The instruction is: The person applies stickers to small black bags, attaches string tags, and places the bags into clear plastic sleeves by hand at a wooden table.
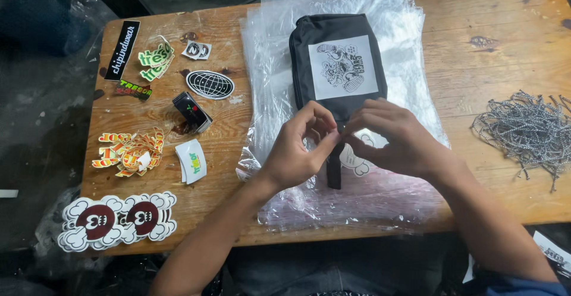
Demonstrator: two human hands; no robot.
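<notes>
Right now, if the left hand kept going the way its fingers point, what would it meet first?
The left hand points up and right, fingertips at the near edge of the black bag. It would likely meet that bag first, or the right hand close beside it; depth is unclear.

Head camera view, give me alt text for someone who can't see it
Two bare hands, left hand and right hand, meet at the near end of a black pouch lying on clear plastic bags on a wooden table. Stickers lie left, a pile of speckled cords right.

White square label with black drawing [343, 67] on black pouch, clear plastic bags [267, 94] beneath, colourful stickers [132, 151] left
</notes>
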